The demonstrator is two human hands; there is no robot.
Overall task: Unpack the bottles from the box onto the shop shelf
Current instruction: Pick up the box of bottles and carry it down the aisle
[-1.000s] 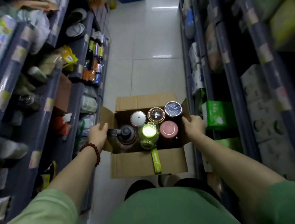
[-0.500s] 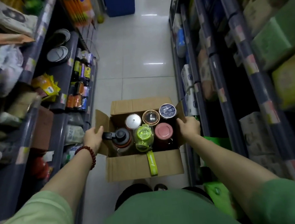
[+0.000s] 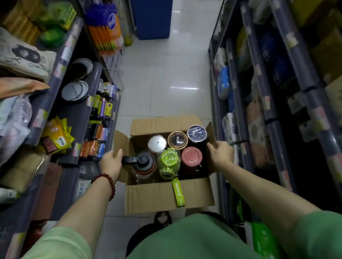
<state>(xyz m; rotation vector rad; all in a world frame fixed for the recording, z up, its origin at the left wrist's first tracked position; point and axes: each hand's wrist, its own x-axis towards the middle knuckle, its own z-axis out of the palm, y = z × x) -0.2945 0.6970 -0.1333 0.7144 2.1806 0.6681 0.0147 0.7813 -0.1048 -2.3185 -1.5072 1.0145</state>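
An open cardboard box [image 3: 152, 197] is held in front of me above the aisle floor. My left hand [image 3: 111, 163], with a red bead bracelet at the wrist, grips its left flap. My right hand [image 3: 220, 152] grips the right side. Several bottles stand upright inside: a black-capped one with a handle [image 3: 143, 164], a lime-green one [image 3: 169, 163] whose strap hangs over the front wall, a pink-lidded one [image 3: 191, 155], a silver-lidded one [image 3: 157, 144], a copper-rimmed one [image 3: 177, 140] and a dark blue-lidded one [image 3: 197, 133].
Stocked shop shelves line both sides of a narrow aisle: the left shelf unit [image 3: 75, 116] holds packets, cans and pan lids; the right shelf unit [image 3: 267, 107] holds tissue packs and boxes. White tiled floor [image 3: 160, 77] runs ahead to a blue cabinet [image 3: 150, 10].
The view has tilted up and moved along the aisle, so more of the far floor and shelves shows. Both hands keep the same grip on the box.
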